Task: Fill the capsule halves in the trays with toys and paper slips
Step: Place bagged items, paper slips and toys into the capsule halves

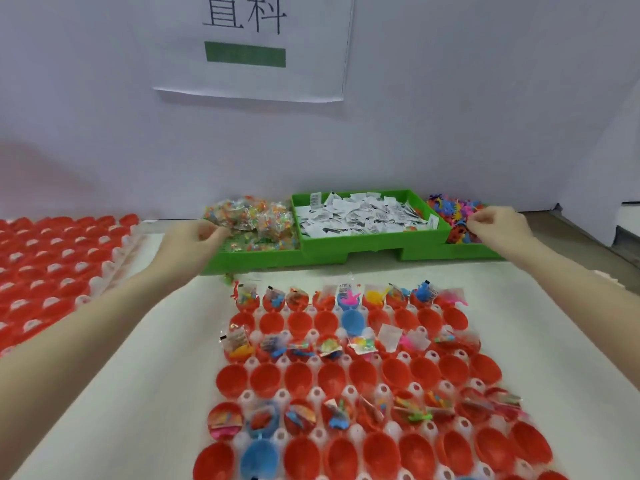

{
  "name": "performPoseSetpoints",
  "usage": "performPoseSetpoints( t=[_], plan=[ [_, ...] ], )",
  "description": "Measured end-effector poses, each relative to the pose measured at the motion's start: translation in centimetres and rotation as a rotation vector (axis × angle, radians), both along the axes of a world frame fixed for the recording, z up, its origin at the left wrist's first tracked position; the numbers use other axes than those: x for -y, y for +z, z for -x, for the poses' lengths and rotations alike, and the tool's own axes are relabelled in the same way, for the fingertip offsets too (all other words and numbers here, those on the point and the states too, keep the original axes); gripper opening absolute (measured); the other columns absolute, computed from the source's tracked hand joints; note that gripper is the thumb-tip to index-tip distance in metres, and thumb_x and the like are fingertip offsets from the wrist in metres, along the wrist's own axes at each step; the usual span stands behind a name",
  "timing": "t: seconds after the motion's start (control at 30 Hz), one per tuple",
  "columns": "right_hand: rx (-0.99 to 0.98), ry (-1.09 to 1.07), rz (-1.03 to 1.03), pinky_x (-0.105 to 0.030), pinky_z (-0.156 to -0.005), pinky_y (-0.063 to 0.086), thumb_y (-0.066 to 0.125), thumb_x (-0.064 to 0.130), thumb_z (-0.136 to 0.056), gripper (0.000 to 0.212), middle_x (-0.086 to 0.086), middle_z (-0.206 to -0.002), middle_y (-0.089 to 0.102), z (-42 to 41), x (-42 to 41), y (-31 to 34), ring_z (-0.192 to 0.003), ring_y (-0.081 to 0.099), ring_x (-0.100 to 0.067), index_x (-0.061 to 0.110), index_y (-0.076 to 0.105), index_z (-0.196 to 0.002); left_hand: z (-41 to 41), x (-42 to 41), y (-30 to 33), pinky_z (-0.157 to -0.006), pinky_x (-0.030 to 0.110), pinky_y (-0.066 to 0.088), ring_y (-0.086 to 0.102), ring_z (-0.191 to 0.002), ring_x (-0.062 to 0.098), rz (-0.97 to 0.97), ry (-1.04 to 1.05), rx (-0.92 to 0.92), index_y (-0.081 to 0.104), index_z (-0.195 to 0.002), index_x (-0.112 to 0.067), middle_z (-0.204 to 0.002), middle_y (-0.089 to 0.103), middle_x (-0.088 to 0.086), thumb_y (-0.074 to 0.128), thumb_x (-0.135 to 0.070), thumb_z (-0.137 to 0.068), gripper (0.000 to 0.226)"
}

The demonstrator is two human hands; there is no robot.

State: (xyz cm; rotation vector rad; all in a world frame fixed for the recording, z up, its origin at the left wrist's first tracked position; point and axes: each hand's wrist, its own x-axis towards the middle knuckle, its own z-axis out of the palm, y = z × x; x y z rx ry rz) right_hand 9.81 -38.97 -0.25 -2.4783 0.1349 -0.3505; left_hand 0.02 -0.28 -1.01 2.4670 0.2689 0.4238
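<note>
While left hand (194,237) pinches candy packets (254,220) upper centre, right hand (498,223) pinches at toy pile (453,211) upper right; capsule tray (346,379) below.

Tray (318,393) of red and blue capsule halves (332,375) lies on the bench; alternate rows hold bagged toys (239,344) and paper slips (389,336), others open, empty.

Glossy red plastic capsule halves (332,377), matt green plastic bins (374,239), crinkly clear toy packets (252,216), paper slips (363,216)
</note>
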Motion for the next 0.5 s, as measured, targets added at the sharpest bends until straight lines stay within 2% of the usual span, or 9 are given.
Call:
performPoseSetpoints(
  t=[0.03, 0.07, 0.17, 0.23, 0.3, 0.43, 0.5],
  plan=[
    [-0.028, -0.003, 0.030, -0.035, -0.095, 0.038, 0.052, 0.013, -0.091, 0.026, -0.017, -0.118, 0.062, -1.2, -0.1, -0.4, -0.113, 0.053, -0.030, 0.001, 0.064, -0.110, -0.9, -0.3, -0.2, -0.056, 0.018, 0.032, 0.045, -0.069, 0.017, -0.052, -0.003, -0.027, 0.062, -0.089, -0.014, -0.082, 0.052, 0.007, 0.045, -0.030, -0.096, 0.024],
    [-0.058, 0.007, 0.063, -0.036, -0.095, 0.038, 0.053, 0.014, -0.091, 0.027, -0.018, -0.120, 0.061, -2.1, -0.2, -0.8, -0.114, 0.052, -0.031, 0.000, 0.063, -0.112, -1.7, -0.4, -0.6, -0.063, 0.023, 0.035, 0.047, -0.071, 0.019, -0.083, -0.015, -0.053, 0.061, -0.089, -0.015, -0.084, 0.054, 0.007, 0.044, -0.032, -0.096, 0.025],
    [-0.174, 0.047, 0.179, -0.037, -0.097, 0.039, 0.056, 0.008, -0.086, 0.037, -0.018, -0.128, 0.055, -4.4, -0.4, -2.0, -0.116, 0.051, -0.031, 0.001, 0.056, -0.123, -3.6, -0.6, -1.7, -0.070, 0.030, 0.037, 0.056, -0.087, 0.025, -0.163, -0.054, -0.132, 0.066, -0.105, -0.012, -0.102, 0.066, 0.011, 0.041, -0.039, -0.096, 0.038],
    [-0.222, 0.010, 0.243, -0.039, -0.095, 0.043, 0.057, 0.005, -0.084, 0.042, -0.019, -0.126, 0.056, -5.3, -0.6, -2.7, -0.112, 0.053, -0.032, 0.003, 0.053, -0.126, -4.4, -0.6, -2.5, -0.082, 0.033, 0.042, 0.057, -0.103, 0.027, -0.250, -0.080, -0.197, 0.062, -0.117, -0.013, -0.118, 0.064, 0.010, 0.040, -0.044, -0.095, 0.044],
    [-0.184, -0.060, 0.244, -0.040, -0.087, 0.047, 0.059, 0.004, -0.083, 0.035, -0.020, -0.116, 0.061, -5.8, -0.5, -3.4, -0.103, 0.057, -0.033, 0.001, 0.058, -0.118, -5.0, -0.5, -3.2, -0.091, 0.033, 0.041, 0.055, -0.112, 0.025, -0.281, -0.095, -0.253, 0.055, -0.126, -0.012, -0.125, 0.060, 0.010, 0.039, -0.044, -0.095, 0.048],
    [-0.091, -0.111, 0.182, -0.036, -0.087, 0.043, 0.068, 0.006, -0.080, 0.023, -0.019, -0.111, 0.065, -6.2, -0.3, -3.4, -0.105, 0.057, -0.033, -0.002, 0.069, -0.102, -6.4, -0.3, -3.4, -0.086, 0.031, 0.044, 0.058, -0.101, 0.025, -0.202, -0.034, -0.270, 0.063, -0.115, -0.015, -0.116, 0.065, 0.009, 0.047, -0.039, -0.093, 0.036],
    [-0.029, -0.111, 0.180, -0.036, -0.085, 0.042, 0.071, 0.012, -0.078, 0.024, -0.019, -0.106, 0.067, -6.0, -0.3, -3.1, -0.106, 0.055, -0.034, -0.002, 0.071, -0.097, -6.9, -0.4, -3.3, -0.087, 0.031, 0.041, 0.056, -0.106, 0.025, -0.102, 0.012, -0.244, 0.062, -0.118, -0.014, -0.120, 0.062, 0.007, 0.058, -0.037, -0.087, 0.038]
  ],
)
